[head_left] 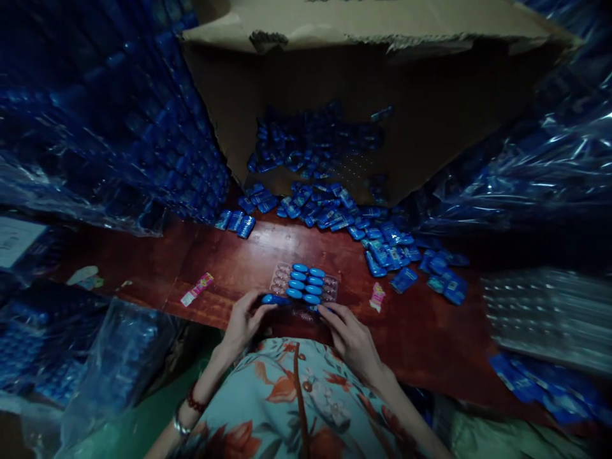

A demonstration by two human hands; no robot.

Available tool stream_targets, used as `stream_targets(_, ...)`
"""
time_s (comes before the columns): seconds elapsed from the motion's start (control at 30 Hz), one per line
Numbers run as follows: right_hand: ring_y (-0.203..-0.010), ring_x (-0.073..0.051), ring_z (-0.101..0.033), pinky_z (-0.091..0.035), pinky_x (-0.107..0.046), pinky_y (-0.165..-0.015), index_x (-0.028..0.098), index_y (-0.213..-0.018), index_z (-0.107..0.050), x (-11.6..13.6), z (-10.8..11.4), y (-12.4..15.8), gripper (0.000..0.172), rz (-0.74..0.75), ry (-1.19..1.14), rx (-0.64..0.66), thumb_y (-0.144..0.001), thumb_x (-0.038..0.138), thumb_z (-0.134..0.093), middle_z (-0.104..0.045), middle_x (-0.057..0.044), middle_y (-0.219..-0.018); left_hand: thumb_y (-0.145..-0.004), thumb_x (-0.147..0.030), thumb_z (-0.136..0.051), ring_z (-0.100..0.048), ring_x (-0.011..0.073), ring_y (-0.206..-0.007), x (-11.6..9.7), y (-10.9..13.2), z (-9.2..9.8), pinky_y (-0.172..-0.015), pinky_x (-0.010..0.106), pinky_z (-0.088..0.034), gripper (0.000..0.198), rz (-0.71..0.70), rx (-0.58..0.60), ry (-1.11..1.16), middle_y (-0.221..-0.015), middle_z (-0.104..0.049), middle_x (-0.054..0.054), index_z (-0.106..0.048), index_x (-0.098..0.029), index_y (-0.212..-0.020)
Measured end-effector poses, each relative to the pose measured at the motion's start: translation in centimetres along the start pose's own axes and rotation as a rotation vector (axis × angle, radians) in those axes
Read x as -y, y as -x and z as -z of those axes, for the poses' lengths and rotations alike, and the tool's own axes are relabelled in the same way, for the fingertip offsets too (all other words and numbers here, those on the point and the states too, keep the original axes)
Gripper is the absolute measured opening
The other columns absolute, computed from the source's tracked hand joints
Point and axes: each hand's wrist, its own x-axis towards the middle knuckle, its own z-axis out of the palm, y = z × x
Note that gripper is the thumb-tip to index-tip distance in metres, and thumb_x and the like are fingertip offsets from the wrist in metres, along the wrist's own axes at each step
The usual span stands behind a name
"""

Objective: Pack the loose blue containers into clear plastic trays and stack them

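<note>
A clear plastic tray with oval pockets lies on the table just in front of me. Blue oval containers sit in its two middle columns, and the outer pockets show bare plastic. My left hand pinches a blue oval container between thumb and fingers at the tray's near left corner. My right hand is at the near right edge, its fingertips closed on a small blue piece. That piece is partly hidden by the fingers, so its kind is unclear.
A cardboard box lies open toward me, with blue packets spilling onto the wooden table. Pink wrappers lie nearby. Wrapped blue stacks rise at left and right. Clear trays are piled at right.
</note>
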Motion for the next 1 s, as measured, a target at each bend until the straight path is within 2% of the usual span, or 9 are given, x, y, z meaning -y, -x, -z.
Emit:
stream_targets(0.13, -0.101, -0.016, -0.059, -0.053, -0.027, -0.082, 0.022, -0.124, -0.054, -0.4, -0.1, -0.1, 0.044, 0.143, 0.084, -0.015, -0.087, 0.004, -0.039, -0.059, -0.01, -0.109, -0.091, -0.024, -0.045, -0.06, 0.0167, -0.088, 0.3, 0.4, -1.8, -0.079, 0.028, -0.051, 0.021, -0.241, 0.068, -0.144, -0.095, -0.061, 0.008, -0.058, -0.019, -0.106)
stream_targets(0.3, -0.091, -0.017, -0.058, -0.053, -0.027, -0.075, 0.017, -0.12, -0.055, 0.2, 0.0, -0.7, 0.043, 0.219, 0.228, 0.007, -0.085, 0.003, -0.034, -0.06, -0.011, -0.099, -0.092, -0.015, -0.034, -0.057, 0.0145, -0.078, 0.4, 0.2, -2.1, -0.069, 0.024, -0.05, 0.03, -0.413, 0.201, -0.383, -0.09, -0.058, 0.007, -0.056, -0.017, -0.112)
stream_targets(0.4, -0.08, -0.017, -0.056, -0.052, -0.028, -0.069, 0.015, -0.113, -0.059, 0.9, 0.0, -1.4, 0.038, 0.216, 0.339, 0.053, -0.088, 0.005, -0.032, -0.06, -0.01, -0.09, -0.09, -0.012, -0.034, -0.055, 0.0146, -0.08, -0.5, -0.1, -2.3, -0.071, 0.025, -0.05, 0.029, -0.465, 0.293, -0.474, -0.092, -0.058, 0.006, -0.055, -0.018, -0.109)
stream_targets(0.5, -0.076, -0.018, -0.053, -0.05, -0.028, -0.065, 0.015, -0.109, -0.06, 1.7, -0.2, -2.2, 0.031, 0.207, 0.431, 0.125, -0.088, 0.008, -0.037, -0.059, -0.009, -0.085, -0.088, -0.01, -0.039, -0.055, 0.0162, -0.087, -1.2, -0.3, -2.8, -0.076, 0.027, -0.05, 0.025, -0.468, 0.335, -0.548, -0.097, -0.058, 0.006, -0.055, -0.018, -0.105)
stream_targets(0.63, -0.079, -0.018, -0.053, -0.048, -0.027, -0.064, 0.017, -0.105, -0.061, 2.7, -0.8, -3.2, 0.026, 0.146, 0.493, 0.198, -0.084, 0.007, -0.048, -0.057, -0.008, -0.085, -0.088, -0.011, -0.039, -0.056, 0.0171, -0.091, -0.6, -0.5, -3.6, -0.077, 0.028, -0.05, 0.028, -0.518, 0.271, -0.575, -0.1, -0.058, 0.008, -0.054, -0.019, -0.11)
stream_targets(0.77, -0.081, -0.02, -0.055, -0.049, -0.029, -0.062, 0.016, -0.103, -0.061, 3.0, -1.7, -3.5, 0.025, 0.096, 0.536, 0.157, -0.084, 0.008, -0.047, -0.059, -0.011, -0.088, -0.093, -0.016, -0.035, -0.056, 0.0164, -0.087, 0.9, -0.6, -4.0, -0.072, 0.026, -0.051, 0.031, -0.596, 0.121, -0.521, -0.1, -0.058, 0.008, -0.054, -0.019, -0.118)
stream_targets(0.83, -0.08, -0.019, -0.056, -0.049, -0.028, -0.062, 0.016, -0.109, -0.06, 2.7, -1.8, -3.2, 0.031, 0.135, 0.504, 0.098, -0.085, 0.007, -0.043, -0.061, -0.011, -0.091, -0.093, -0.015, -0.035, -0.056, 0.0166, -0.088, 1.5, -0.6, -4.1, -0.072, 0.026, -0.05, 0.034, -0.613, 0.052, -0.503, -0.102, -0.058, 0.008, -0.052, -0.021, -0.122)
stream_targets(0.93, -0.091, -0.017, -0.059, -0.05, -0.025, -0.074, 0.02, -0.122, -0.054, 1.4, -1.0, -2.8, 0.037, 0.191, 0.421, -0.065, -0.089, 0.011, -0.041, -0.06, -0.01, -0.105, -0.091, -0.019, -0.043, -0.057, 0.0167, -0.089, 2.0, -0.9, -4.0, -0.074, 0.027, -0.051, 0.037, -0.636, 0.0, -0.46, -0.108, -0.056, 0.009, -0.049, -0.023, -0.127)
stream_targets(1.0, -0.094, -0.016, -0.059, -0.048, -0.024, -0.078, 0.023, -0.125, -0.053, -0.4, 0.4, -2.9, 0.036, 0.118, 0.43, -0.199, -0.09, 0.017, -0.044, -0.059, -0.009, -0.11, -0.09, -0.024, -0.048, -0.057, 0.0176, -0.092, 2.3, -1.9, -3.5, -0.078, 0.029, -0.051, 0.039, -0.602, -0.054, -0.408, -0.11, -0.055, 0.01, -0.048, -0.022, -0.128)
